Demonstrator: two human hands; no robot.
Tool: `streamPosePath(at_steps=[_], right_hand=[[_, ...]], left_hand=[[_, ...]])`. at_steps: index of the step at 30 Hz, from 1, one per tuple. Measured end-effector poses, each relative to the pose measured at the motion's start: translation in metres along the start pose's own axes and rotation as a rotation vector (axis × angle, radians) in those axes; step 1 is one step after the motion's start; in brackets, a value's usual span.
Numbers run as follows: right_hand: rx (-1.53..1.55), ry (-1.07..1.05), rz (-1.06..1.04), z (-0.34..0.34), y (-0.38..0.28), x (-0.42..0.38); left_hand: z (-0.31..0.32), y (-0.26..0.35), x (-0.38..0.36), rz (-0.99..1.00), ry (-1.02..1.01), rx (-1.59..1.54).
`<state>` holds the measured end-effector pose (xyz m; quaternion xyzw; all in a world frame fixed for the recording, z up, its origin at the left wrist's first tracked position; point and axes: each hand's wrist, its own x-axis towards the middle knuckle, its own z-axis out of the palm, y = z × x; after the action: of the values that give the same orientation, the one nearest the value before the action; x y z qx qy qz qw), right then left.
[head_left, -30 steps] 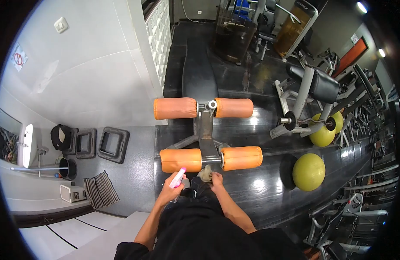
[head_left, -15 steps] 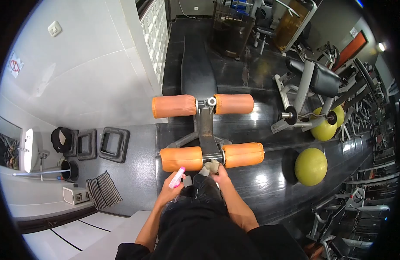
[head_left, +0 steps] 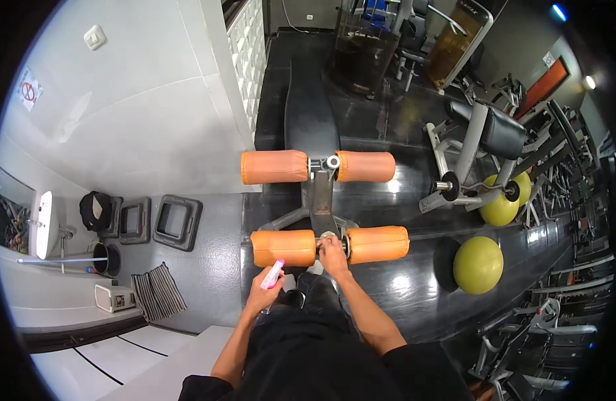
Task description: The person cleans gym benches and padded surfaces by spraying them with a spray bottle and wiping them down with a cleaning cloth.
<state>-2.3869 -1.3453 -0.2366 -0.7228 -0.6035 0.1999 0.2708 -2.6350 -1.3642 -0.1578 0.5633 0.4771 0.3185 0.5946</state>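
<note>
My left hand (head_left: 260, 293) is closed around a small spray bottle (head_left: 272, 275) with a pink top, held just below the lower left orange foam roller (head_left: 284, 248). On the metal bar between the lower rollers, my right hand (head_left: 333, 256) presses a pale cloth (head_left: 329, 235), mostly covered by the fingers. The lower right orange roller (head_left: 378, 244) sits beside that hand. Further up the bench frame (head_left: 321, 194) are an upper left roller (head_left: 274, 167) and an upper right roller (head_left: 366, 166). Beyond them extends the long black bench pad (head_left: 311, 110).
A yellow exercise ball (head_left: 478, 265) lies to the right, below a bench machine (head_left: 482, 147). On the left floor are black step platforms (head_left: 177, 223), a striped mat (head_left: 159, 292) and a black bucket (head_left: 108, 259). A white wall (head_left: 141, 107) borders the bench.
My right hand has moved up with the cloth onto the bar between the lower rollers. My left hand keeps the spray bottle in nearly the same place. The view has shifted slightly.
</note>
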Motion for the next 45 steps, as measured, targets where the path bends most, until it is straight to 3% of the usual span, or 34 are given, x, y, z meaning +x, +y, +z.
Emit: streamPosePath(at_steps=[5, 8, 12, 15, 17, 21, 23, 25, 27, 30, 32, 33, 35, 37, 39, 40, 41, 44, 45], right_hand=[[0.114, -0.072, 0.065, -0.008, 0.025, 0.020], [0.400, 0.131, 0.348, -0.027, 0.021, 0.044], [0.190, 0.153, 0.175, -0.018, 0.022, 0.046], [-0.236, -0.307, 0.095, -0.009, 0.014, 0.044], [-0.215, -0.359, 0.102, -0.006, 0.023, 0.055], [-0.190, -0.335, 0.264, 0.007, 0.047, 0.082], [-0.226, -0.383, 0.594, 0.012, 0.044, 0.102], [-0.217, -0.396, 0.519, 0.032, 0.081, 0.114], [-0.104, -0.301, 0.733, 0.042, 0.107, 0.130], [0.023, -0.257, 0.864, 0.075, 0.164, 0.143], [0.240, 0.167, 1.194, 0.072, 0.157, 0.151], [0.245, 0.151, 1.191, 0.080, 0.171, 0.152], [0.291, 0.008, 0.841, 0.117, 0.218, 0.145], [0.233, -0.025, 0.762, 0.134, 0.222, 0.146], [-0.213, -0.507, 0.326, 0.126, 0.229, 0.150], [-0.259, -0.514, 0.185, 0.105, 0.214, 0.156], [-0.271, -0.509, 0.188, 0.092, 0.201, 0.160], [-0.415, -0.936, 0.277, 0.053, 0.160, 0.157], [-0.423, -0.926, 0.283, 0.035, 0.141, 0.156]], left_hand=[[-0.003, 0.003, -0.001, -0.058, 0.052, -0.027], [-0.002, 0.008, 0.001, -0.096, 0.065, -0.058], [0.003, 0.020, 0.008, -0.163, 0.067, -0.061], [0.004, 0.024, 0.015, -0.152, 0.044, -0.089], [0.004, 0.026, 0.019, -0.103, 0.070, -0.046], [0.001, 0.045, 0.024, -0.160, 0.111, -0.055], [-0.001, 0.054, 0.027, -0.225, 0.138, -0.102], [-0.002, 0.045, 0.030, -0.194, 0.175, -0.063], [-0.004, 0.046, 0.034, -0.161, 0.210, -0.020], [-0.006, 0.061, 0.040, -0.335, 0.271, -0.073], [-0.007, 0.059, 0.041, -0.361, 0.329, -0.033], [-0.008, 0.058, 0.041, -0.366, 0.342, -0.026], [-0.012, 0.054, 0.041, -0.346, 0.324, 0.094], [-0.013, 0.047, 0.044, -0.359, 0.337, 0.075], [-0.010, 0.046, 0.041, -0.376, 0.335, 0.043], [-0.010, 0.048, 0.045, -0.359, 0.342, 0.006], [-0.009, 0.049, 0.049, -0.339, 0.352, -0.034], [-0.010, 0.052, 0.057, -0.388, 0.315, -0.129], [-0.011, 0.053, 0.060, -0.380, 0.307, -0.136]])
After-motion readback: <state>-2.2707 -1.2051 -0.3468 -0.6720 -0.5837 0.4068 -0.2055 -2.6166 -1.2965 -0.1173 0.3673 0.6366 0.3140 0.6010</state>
